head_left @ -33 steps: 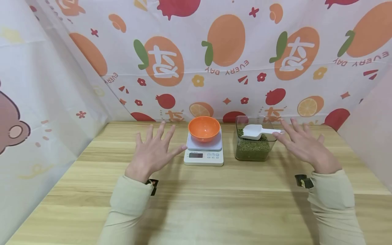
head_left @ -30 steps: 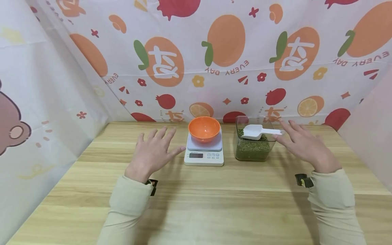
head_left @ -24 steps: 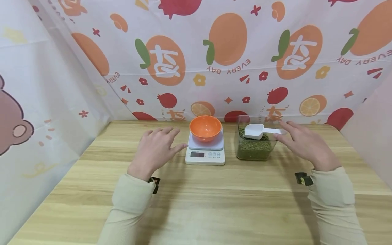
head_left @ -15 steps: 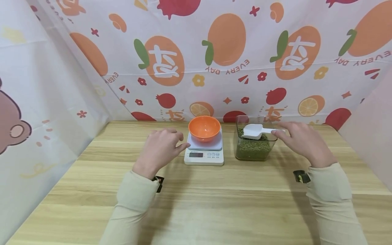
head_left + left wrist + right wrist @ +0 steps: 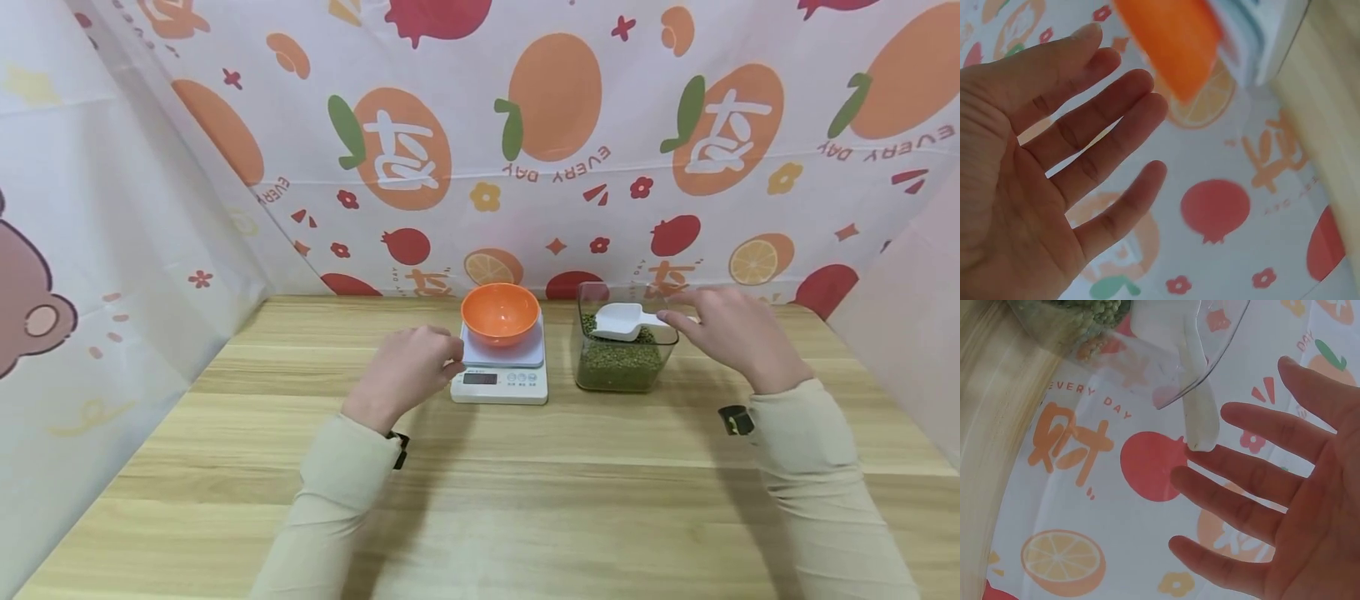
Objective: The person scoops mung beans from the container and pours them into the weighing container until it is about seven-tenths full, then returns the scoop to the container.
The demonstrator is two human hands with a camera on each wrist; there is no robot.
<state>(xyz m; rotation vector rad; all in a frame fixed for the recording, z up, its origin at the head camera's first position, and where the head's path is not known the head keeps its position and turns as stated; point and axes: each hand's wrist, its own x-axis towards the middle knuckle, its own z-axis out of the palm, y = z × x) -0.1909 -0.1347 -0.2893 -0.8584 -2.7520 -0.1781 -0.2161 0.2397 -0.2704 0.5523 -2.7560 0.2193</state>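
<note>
An orange bowl (image 5: 501, 313) sits on a white digital kitchen scale (image 5: 525, 392). Left of them hovers my left hand (image 5: 405, 367), its fingers loosely bent; the left wrist view shows nothing in the palm, with the bowl beyond the fingertips. Right of the scale stands a clear container (image 5: 594, 293) of green beans (image 5: 618, 367), seemingly mung beans. A white scoop (image 5: 619, 322) lies in it, its handle reaching over the right rim. My right hand (image 5: 738, 337) is beside that handle (image 5: 1200, 422), fingers spread and relaxed; whether a fingertip touches it I cannot tell.
All of this stands on a light wood table (image 5: 540, 500), near its back edge. A fruit-printed curtain (image 5: 480, 167) rises directly behind, with another white cloth (image 5: 135, 208) along the left side and a pale wall at the right.
My left hand has moved right toward the bowl and scale, its spread fingers now bent. My right hand has shifted slightly left over the scoop handle. The bowl, scale and container stay put.
</note>
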